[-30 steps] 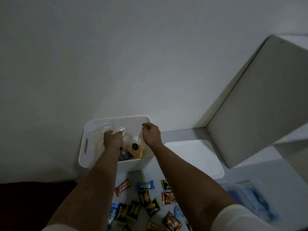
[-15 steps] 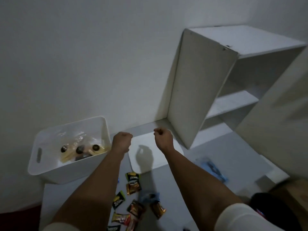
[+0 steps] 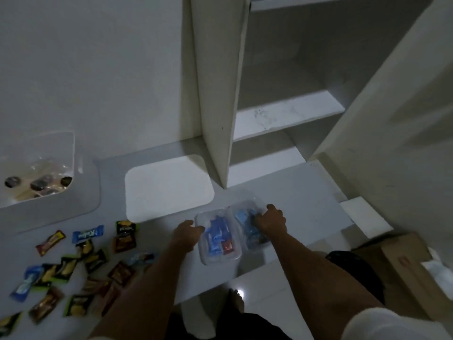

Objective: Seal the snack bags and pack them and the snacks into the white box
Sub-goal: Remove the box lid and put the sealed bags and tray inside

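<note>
Clear glossy plastic snack bag (image 3: 220,238) holding shiny blue wrappers, smooth matt white plastic box (image 3: 81,192), matt white lid (image 3: 169,186), glossy foil-like snack wrappers (image 3: 81,261), smooth pale tabletop (image 3: 306,200), matt painted white shelf (image 3: 286,114), brown cardboard carton (image 3: 404,271), glossy floor tile (image 3: 257,290)

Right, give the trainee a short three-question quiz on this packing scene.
1. True or false: the white box already holds a bagged set of snacks.
2. Multiple choice: the left hand and right hand are at A) the white lid, B) the clear snack bags with blue packets inside, C) the loose snacks.
3. Fill in: the white lid lies flat between the white box and the ____.

Key:
1. True
2. B
3. white shelf unit
</note>
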